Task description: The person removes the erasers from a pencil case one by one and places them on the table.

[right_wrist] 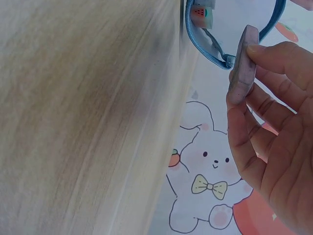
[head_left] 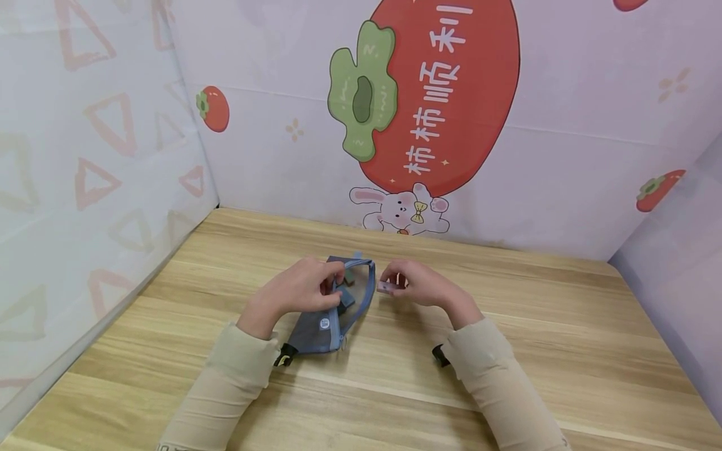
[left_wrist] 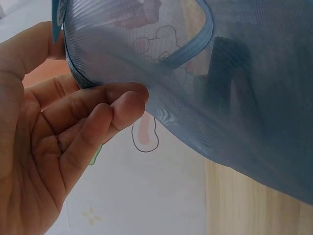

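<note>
A blue-grey mesh zipper pouch [head_left: 313, 332] has its mouth spread wide on the right side. My left hand [head_left: 307, 285] pinches the rim of that mouth, and in the left wrist view its fingers [left_wrist: 124, 105] hold the mesh edge. Through the mesh shows a dark, flat, oblong thing [left_wrist: 227, 73]. A blue piece [head_left: 345, 297] lies inside the opening. Just right of the pouch, my right hand [head_left: 420, 283] pinches a small, flat, pinkish-grey block [right_wrist: 244, 66] between thumb and fingers. The block is outside the mouth, apart from the table.
Inside the pouch sits a small item with a watermelon print [right_wrist: 200, 15]. The wooden table [head_left: 507, 376] meets a printed backdrop [head_left: 271, 169] at the back and side panels left and right. Black straps [head_left: 286, 355] show at the wrists.
</note>
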Available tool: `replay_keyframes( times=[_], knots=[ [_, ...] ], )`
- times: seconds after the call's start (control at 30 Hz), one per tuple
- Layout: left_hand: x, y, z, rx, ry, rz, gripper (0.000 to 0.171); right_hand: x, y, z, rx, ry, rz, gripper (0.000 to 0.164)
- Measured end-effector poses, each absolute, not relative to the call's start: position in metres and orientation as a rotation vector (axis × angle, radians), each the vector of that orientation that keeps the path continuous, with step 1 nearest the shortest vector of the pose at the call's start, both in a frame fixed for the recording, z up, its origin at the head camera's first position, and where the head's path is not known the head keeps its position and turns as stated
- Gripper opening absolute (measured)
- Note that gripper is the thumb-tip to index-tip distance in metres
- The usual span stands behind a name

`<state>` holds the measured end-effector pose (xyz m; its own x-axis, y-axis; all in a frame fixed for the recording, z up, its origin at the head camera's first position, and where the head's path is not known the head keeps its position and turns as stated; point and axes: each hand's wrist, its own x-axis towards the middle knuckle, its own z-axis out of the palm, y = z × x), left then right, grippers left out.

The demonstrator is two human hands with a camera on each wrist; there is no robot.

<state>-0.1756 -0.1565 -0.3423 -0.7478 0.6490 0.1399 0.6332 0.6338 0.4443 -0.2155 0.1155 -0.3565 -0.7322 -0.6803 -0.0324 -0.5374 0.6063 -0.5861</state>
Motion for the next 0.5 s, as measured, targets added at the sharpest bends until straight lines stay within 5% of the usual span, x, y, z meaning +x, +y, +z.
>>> replay_keyframes(
  times=[0.5],
  knots=[
    [-0.175,-0.155,-0.342,1.106,2.804,0.739,0.008,-0.207,0.128,-0.358,-0.977,2.595,-0.853,0.021]
  ],
)
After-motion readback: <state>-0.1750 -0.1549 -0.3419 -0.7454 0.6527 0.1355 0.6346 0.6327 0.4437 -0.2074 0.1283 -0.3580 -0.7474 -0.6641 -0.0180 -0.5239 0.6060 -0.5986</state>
